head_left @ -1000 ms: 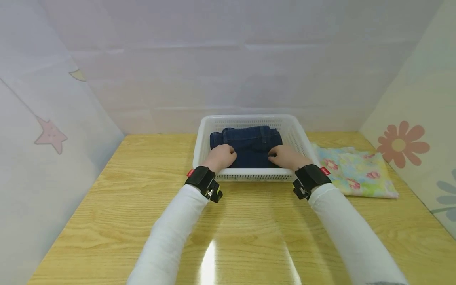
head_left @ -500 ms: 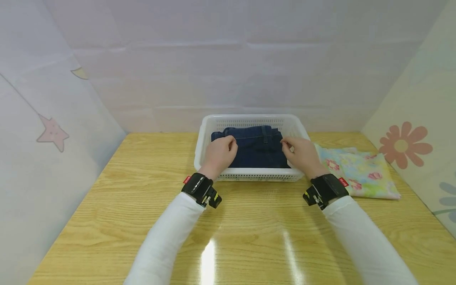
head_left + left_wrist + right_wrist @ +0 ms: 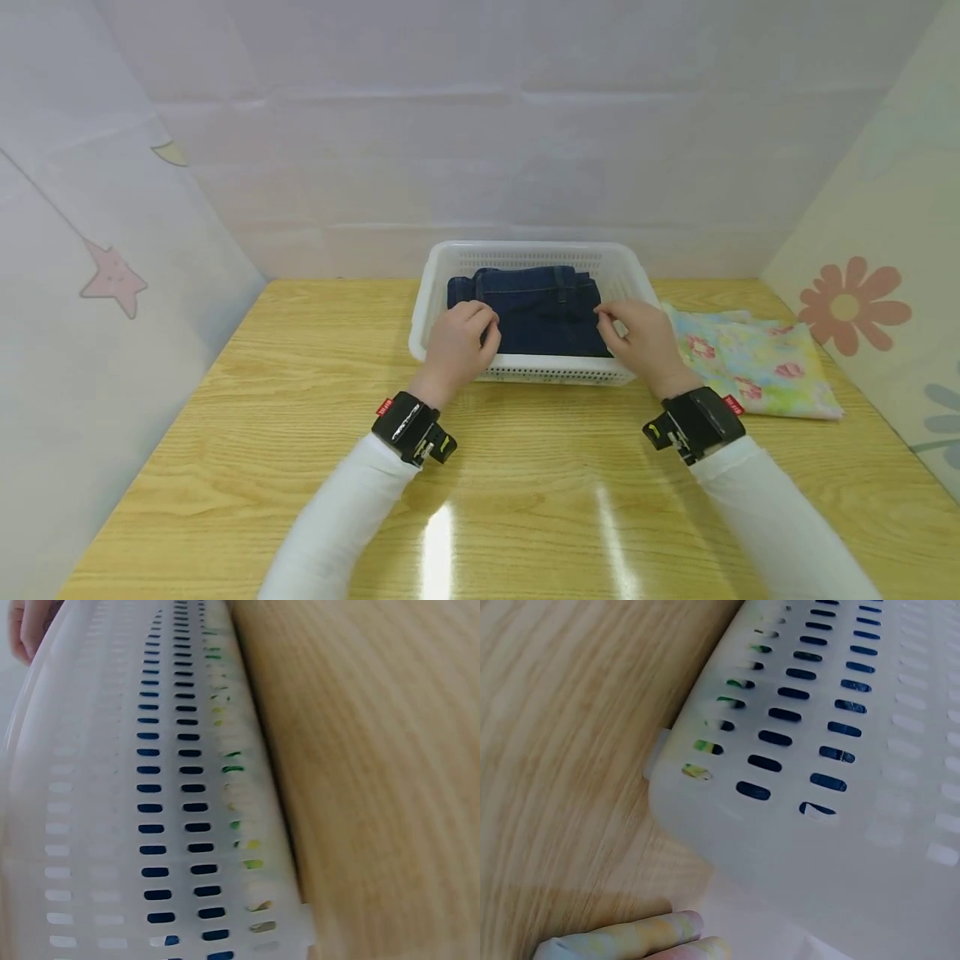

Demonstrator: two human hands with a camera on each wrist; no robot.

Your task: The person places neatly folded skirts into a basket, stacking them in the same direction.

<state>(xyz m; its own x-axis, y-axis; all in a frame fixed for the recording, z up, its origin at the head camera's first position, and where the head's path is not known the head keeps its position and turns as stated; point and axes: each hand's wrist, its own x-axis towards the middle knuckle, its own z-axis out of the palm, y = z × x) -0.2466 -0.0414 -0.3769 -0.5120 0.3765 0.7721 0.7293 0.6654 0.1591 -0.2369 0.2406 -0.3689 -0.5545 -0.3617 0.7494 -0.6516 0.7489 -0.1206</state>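
A folded pair of dark blue jeans (image 3: pixel 543 317) lies in a white plastic basket (image 3: pixel 555 367), waistband toward the back. Over the basket's front left part hangs my left hand (image 3: pixel 461 342), fingers loosely curled with nothing in them. My right hand (image 3: pixel 643 340) is above the front right corner, thumb and index finger near each other and holding nothing. Fingers (image 3: pixel 34 630) of the left hand show past the rim in the left wrist view. Through the low slots of the basket (image 3: pixel 727 802), green and yellow patches show beneath the dark blue in the right wrist view.
A folded floral cloth (image 3: pixel 772 367) lies on the wooden table (image 3: pixel 525 483), close by the basket's right side. Behind the basket stands a pale wall (image 3: pixel 480 167). Side walls with printed shapes, a star (image 3: pixel 112 279) and a flower (image 3: pixel 851 307), close in the table.
Both hands have come off the jeans and drawn back toward me, the right one also moving outward to the right. The jeans stay folded in the basket.
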